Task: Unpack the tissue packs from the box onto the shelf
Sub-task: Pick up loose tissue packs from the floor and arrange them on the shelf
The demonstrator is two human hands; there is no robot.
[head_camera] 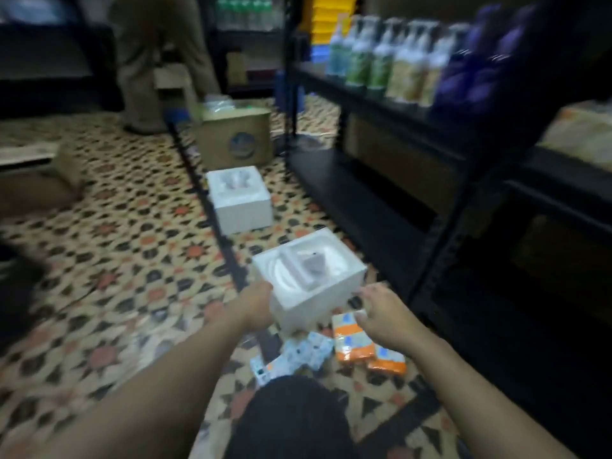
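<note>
two forearms enter from the lower part of the frame, the left forearm (159,376) from the lower left and the right forearm (470,369) from the lower right, both bare along all the length that shows. each ends in a bare grip: the left grip (256,304) just left of centre, the right grip (381,313) just right of it. motion blur hides nails and finer marks. at bottom centre is a rounded knee in plain black cloth (291,422).

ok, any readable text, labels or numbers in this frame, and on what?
None legible; frame is blurred.
Cardboard box: round blue logo, unreadable.
Shelf bottles: labels blurred.
Orange tissue packs: print blurred.
Blue-white packs: print blurred.
Near foam box: no print visible.
</note>
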